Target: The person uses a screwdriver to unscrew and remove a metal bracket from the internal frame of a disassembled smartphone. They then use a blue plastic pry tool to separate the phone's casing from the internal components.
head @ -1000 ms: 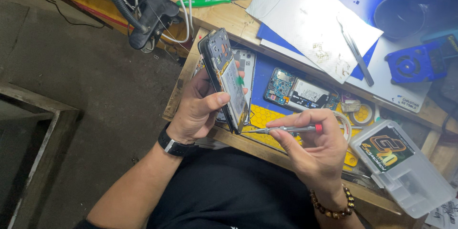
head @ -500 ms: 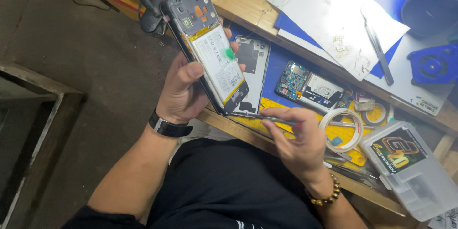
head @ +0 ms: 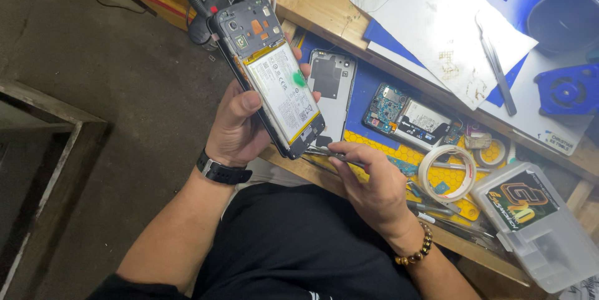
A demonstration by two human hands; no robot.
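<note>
The right hand [head: 374,191] pinches a slim metal tool [head: 324,152], its grip narrow and closed on the shaft, the tip at the lower end of an opened smartphone [head: 271,81]. The left hand [head: 240,128] wraps that phone from behind, thumb on one edge, holding it tilted off the worktop [head: 324,13] with battery [head: 282,91] and circuit board exposed. A slip of the tip could gouge the battery or a connector; a loose left grip could drop the phone to the floor. Just beyond the grip lie a grey back cover [head: 334,84], another dismantled phone [head: 409,116] and a tape roll [head: 448,173]; further off, tweezers [head: 496,66].
</note>
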